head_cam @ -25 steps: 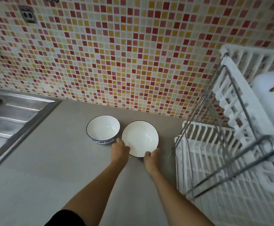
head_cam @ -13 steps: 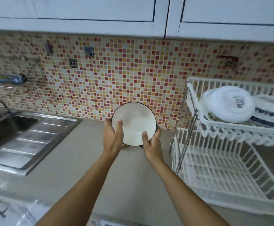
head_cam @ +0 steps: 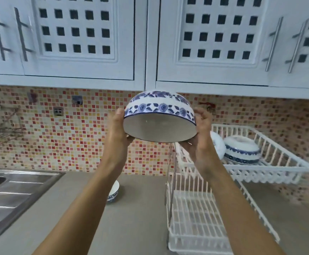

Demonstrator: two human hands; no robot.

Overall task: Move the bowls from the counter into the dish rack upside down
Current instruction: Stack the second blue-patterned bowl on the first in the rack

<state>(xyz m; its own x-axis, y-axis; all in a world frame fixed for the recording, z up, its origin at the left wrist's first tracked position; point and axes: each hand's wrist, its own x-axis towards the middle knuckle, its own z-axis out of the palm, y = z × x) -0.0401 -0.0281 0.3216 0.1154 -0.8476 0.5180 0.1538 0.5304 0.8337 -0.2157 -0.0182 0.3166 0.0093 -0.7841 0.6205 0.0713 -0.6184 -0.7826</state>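
Observation:
I hold a white bowl with blue flower bands (head_cam: 159,115) high in front of me, turned upside down and tilted so its inside faces me. My left hand (head_cam: 117,128) grips its left rim and my right hand (head_cam: 202,126) grips its right rim. A second bowl (head_cam: 114,193) of the same pattern stands upright on the grey counter (head_cam: 135,218), partly hidden behind my left forearm. The white two-tier dish rack (head_cam: 266,168) stands to the right; two bowls (head_cam: 242,152) lie upside down on its upper tier, one half hidden by my right hand.
A steel sink with drainboard (head_cam: 11,196) lies at the left. White wall cabinets (head_cam: 146,43) hang just above the raised bowl. The mosaic tile wall (head_cam: 67,135) runs behind the counter. The rack's lower tier (head_cam: 196,223) holds nothing.
Both hands have lifted the bowl higher and flipped it from facing me to mouth down. My view has tilted upward to show the cabinets.

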